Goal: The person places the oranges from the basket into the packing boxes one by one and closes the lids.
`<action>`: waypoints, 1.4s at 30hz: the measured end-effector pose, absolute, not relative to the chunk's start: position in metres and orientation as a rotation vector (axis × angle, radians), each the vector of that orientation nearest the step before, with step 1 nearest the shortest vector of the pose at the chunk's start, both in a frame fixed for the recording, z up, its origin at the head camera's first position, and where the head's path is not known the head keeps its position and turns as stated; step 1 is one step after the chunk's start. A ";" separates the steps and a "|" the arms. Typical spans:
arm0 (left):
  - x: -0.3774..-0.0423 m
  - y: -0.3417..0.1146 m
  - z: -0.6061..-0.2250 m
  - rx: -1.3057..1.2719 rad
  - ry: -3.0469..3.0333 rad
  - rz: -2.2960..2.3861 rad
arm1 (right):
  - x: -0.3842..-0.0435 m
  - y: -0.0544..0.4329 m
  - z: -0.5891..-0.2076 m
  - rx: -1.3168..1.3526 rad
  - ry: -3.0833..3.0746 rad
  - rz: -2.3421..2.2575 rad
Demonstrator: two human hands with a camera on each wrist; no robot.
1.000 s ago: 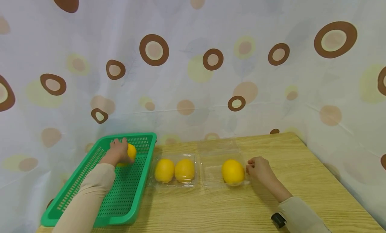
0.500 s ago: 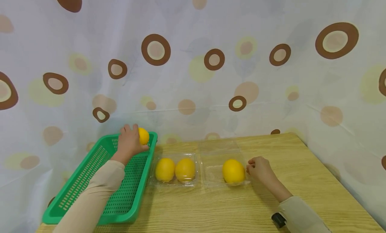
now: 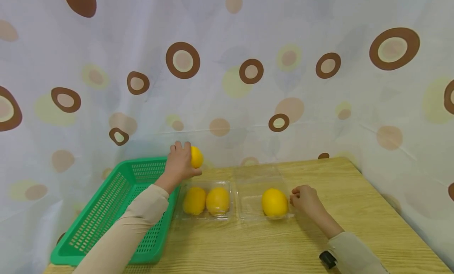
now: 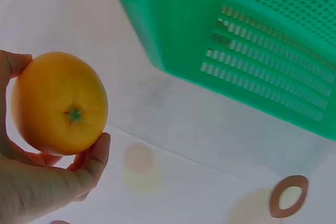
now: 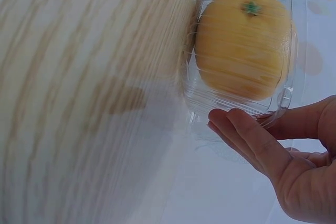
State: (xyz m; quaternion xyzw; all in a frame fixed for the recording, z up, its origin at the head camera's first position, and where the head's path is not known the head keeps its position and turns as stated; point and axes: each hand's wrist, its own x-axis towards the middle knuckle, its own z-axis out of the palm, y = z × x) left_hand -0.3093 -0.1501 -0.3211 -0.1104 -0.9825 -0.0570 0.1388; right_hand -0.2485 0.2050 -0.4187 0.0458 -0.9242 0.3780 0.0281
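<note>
Table [image 3: 319, 242] of pale wood fills the lower view, backed by a curtain [image 3: 319, 108] printed with brown rings. At nine o'clock on it lies my green basket [image 3: 106, 215], slotted and angled toward the far edge. At the centre sit two clear plastic clamshell boxes side by side: the left box [image 3: 205, 217] holds two oranges, touching; the right box [image 3: 248, 207] holds one orange [image 3: 274, 202] on its three o'clock side, with bare space at its nine o'clock side.

My left hand [image 3: 179, 165] is raised at eleven o'clock, above the basket's far right corner and the left box. Its fingers and thumb are curled round a fourth orange [image 3: 196, 157], which hangs in the air, touching nothing but my palm; in the left wrist view its green stem end [image 4: 74, 114] faces the camera.

My right hand [image 3: 306, 199] rests at three o'clock, just beside the right box. Its fingers [image 5: 247, 140] lie fairly straight against the box's clear wall; whether the thumb pinches the rim I cannot tell.

To do this well, I judge I should carry the fruit toward two o'clock over the filled box, high enough to clear both oranges, lower it into the bare space, and steady the light box with my right hand so it cannot slide. I should loosen my fingers only once the fruit is settled.
</note>
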 end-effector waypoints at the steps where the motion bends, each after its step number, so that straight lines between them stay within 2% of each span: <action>1: -0.308 -0.144 -0.321 -0.335 -2.843 -0.179 | -0.248 0.205 -0.419 0.142 -2.852 1.165; 23: -0.277 -0.042 -0.346 -0.703 -2.933 -0.156 | -0.248 0.205 -0.416 0.158 -2.835 1.159; 31: -0.266 -0.017 -0.365 -0.720 -2.941 -0.107 | -0.249 0.205 -0.417 0.152 -2.840 1.174; 42: -0.263 -0.002 -0.384 -0.615 -3.010 -0.018 | -0.249 0.206 -0.420 0.144 -2.854 1.145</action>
